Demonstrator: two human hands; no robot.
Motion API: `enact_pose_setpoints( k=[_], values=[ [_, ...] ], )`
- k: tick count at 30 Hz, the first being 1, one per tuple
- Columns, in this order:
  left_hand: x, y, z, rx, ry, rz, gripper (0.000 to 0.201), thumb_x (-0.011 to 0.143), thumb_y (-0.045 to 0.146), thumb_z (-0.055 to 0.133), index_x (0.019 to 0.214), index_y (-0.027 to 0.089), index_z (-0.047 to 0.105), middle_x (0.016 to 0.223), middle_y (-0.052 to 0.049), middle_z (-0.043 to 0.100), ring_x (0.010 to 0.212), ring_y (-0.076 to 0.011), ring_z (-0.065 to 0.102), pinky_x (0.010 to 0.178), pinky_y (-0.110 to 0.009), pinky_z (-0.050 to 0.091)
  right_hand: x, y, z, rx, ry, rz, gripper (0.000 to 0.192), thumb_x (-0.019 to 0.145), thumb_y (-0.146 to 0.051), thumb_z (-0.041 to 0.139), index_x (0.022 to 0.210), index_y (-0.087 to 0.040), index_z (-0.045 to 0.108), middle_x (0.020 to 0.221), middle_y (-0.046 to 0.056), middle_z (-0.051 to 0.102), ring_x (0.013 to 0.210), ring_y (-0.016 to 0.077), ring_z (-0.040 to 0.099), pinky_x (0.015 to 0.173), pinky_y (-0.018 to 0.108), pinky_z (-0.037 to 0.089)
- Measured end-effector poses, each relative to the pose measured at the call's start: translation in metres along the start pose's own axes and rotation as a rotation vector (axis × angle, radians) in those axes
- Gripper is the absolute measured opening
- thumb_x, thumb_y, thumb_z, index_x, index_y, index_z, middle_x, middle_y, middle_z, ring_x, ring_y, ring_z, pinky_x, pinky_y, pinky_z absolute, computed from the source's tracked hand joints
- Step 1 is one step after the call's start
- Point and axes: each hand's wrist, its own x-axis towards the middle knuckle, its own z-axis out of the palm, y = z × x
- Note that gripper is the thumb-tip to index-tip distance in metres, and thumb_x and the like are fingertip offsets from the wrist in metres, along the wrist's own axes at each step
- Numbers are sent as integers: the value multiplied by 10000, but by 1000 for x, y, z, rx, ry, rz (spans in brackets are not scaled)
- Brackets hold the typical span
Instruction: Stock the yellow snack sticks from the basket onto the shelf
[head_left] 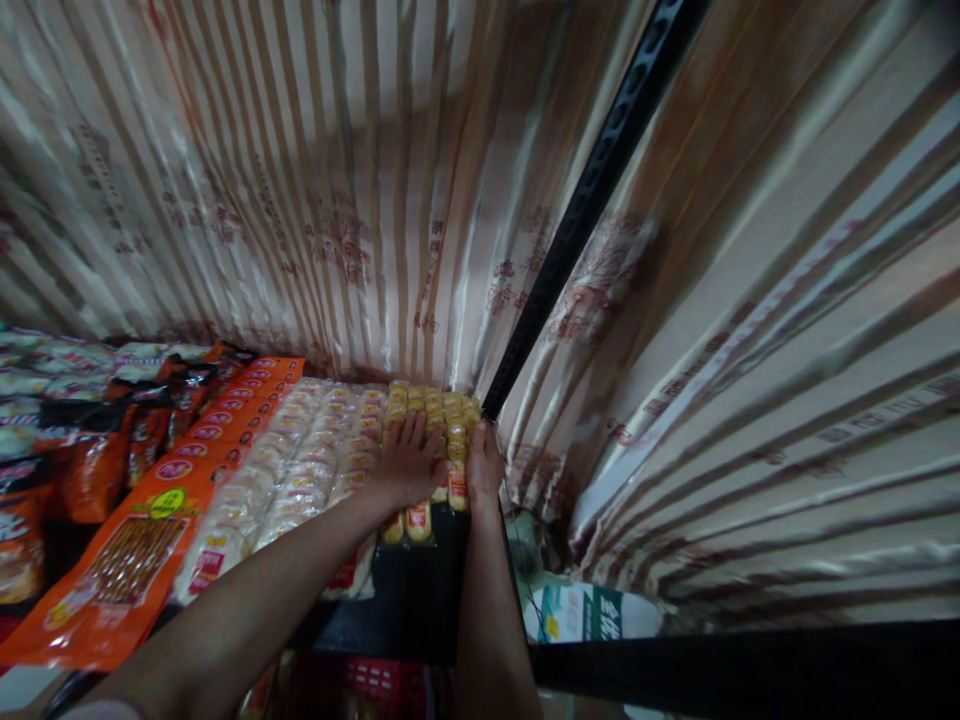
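Observation:
My left hand (409, 462) lies flat, fingers spread, on top of rows of small yellow-wrapped snack packs (417, 398). At the right end of these rows, my right hand (484, 465) rests upright along their outer side, fingers extended toward the black post. A column of yellow packs (457, 450) shows between the two hands. Left of them, rows of clear-wrapped pale snack packs (296, 455) run from front to back on the black shelf (420, 600). My left palm covers part of the yellow packs.
A slotted black metal post (577, 215) rises at the shelf's back right corner, before striped plastic sheeting (360, 180). Long orange snack packets (150, 540) and orange-black bags (94, 470) fill the left. A black bar (735, 668) crosses lower right, near a green-white package (592, 612).

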Motion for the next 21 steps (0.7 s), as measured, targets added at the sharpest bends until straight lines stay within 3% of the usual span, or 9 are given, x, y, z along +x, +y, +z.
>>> enact_pose_setpoints(
  k=[6,13,21],
  values=[
    [3,-2,4,-13,-29,2,633,888,536,245,1429,209,269,1522,-112,191,1412,-287,89,1121,-497,84,-3,-3,4,-34,-23,-9,712,880,-594,159,1373,-143,404,1416,102,419,1314,236,356,1084,392,246],
    [3,-2,2,-21,-53,-6,646,881,554,252,1432,215,262,1525,-114,175,1413,-287,74,1120,-500,75,-5,-3,9,9,81,38,735,891,-576,73,1314,-143,490,1315,128,532,1253,253,443,1047,407,300],
    [1,-4,5,-9,-11,2,629,887,551,244,1432,239,254,1528,-96,180,1412,-278,92,1118,-495,79,-8,-6,-1,27,47,-2,737,899,-554,80,1375,-77,377,1424,149,394,1346,238,312,1101,404,222]
  ],
)
